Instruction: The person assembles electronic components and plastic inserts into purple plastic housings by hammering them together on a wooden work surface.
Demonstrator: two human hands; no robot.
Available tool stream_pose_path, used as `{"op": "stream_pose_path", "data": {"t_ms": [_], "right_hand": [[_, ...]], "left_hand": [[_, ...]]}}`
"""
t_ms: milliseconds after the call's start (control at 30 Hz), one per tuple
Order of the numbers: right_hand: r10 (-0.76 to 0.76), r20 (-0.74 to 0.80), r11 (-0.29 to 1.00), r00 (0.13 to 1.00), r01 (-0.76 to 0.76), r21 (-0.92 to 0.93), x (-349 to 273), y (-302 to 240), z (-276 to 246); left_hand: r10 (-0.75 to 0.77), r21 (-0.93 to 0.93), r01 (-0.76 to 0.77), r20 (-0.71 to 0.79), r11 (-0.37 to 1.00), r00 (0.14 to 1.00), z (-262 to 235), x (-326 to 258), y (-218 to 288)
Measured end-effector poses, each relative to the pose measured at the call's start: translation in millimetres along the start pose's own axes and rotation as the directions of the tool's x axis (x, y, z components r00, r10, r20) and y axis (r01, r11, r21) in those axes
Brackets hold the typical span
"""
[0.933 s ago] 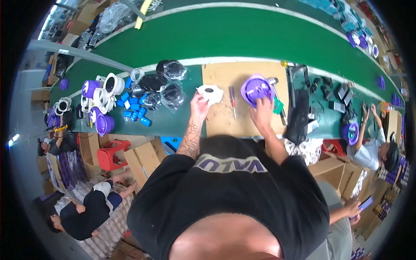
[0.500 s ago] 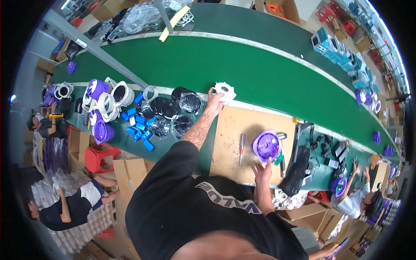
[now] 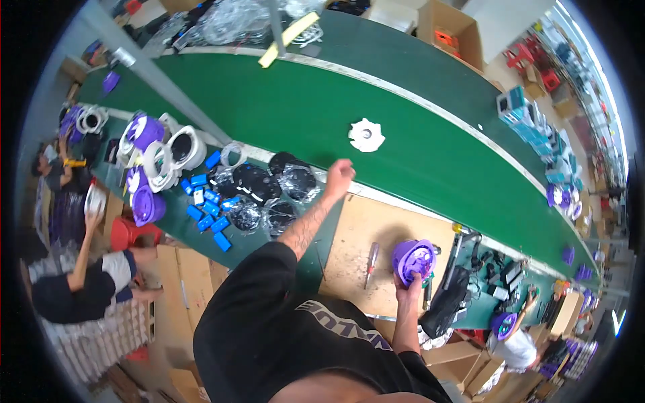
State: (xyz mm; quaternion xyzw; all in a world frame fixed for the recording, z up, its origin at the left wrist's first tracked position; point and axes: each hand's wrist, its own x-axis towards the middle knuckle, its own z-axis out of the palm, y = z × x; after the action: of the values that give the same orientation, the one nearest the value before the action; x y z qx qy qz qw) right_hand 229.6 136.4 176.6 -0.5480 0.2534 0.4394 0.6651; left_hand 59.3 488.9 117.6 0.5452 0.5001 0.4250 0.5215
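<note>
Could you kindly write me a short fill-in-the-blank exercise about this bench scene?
1. The white notched part lies on the ____-coloured conveyor belt.
2. The person's ____ hand holds the purple housing.
3. In the picture, the screwdriver lies to the ____ of that housing.
4. The small blocks near the black discs are mostly ____.

Missing words: green; right; left; blue.

The left arm (image 3: 299, 232) stretches toward one o'clock, its forearm tattooed; the left hand (image 3: 341, 174) ends it, fingers seemingly bent, tips hard to see. The right forearm (image 3: 406, 326) points to twelve o'clock; the right hand (image 3: 407, 289), near five o'clock from centre, grips, thumb upward.
</note>
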Motion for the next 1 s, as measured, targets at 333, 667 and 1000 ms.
{"op": "stream_pose_path", "data": {"t_ms": [333, 667, 1000], "right_hand": [[-0.013, 0.234, 0.997, 0.972, 0.031, -0.073, 106.9, -49.8, 142.2], [-0.002, 0.344, 1.0, 0.939, -0.001, 0.009, 204.6, -69.8, 217.1], [-0.036, 0.355, 0.585, 0.934, 0.308, -0.751, -6.0, 6.7, 30.4]], "left_hand": [[-0.28, 0.044, 0.279, 0.277, 0.959, 0.919, -93.4, -229.5, -9.7], [-0.457, 0.136, 0.439, 0.15, 0.888, 0.877, -157.9, -254.4, 26.3], [-0.374, 0.416, 0.167, 0.484, 0.894, 0.791, -140.3, -245.5, -5.8]]}}
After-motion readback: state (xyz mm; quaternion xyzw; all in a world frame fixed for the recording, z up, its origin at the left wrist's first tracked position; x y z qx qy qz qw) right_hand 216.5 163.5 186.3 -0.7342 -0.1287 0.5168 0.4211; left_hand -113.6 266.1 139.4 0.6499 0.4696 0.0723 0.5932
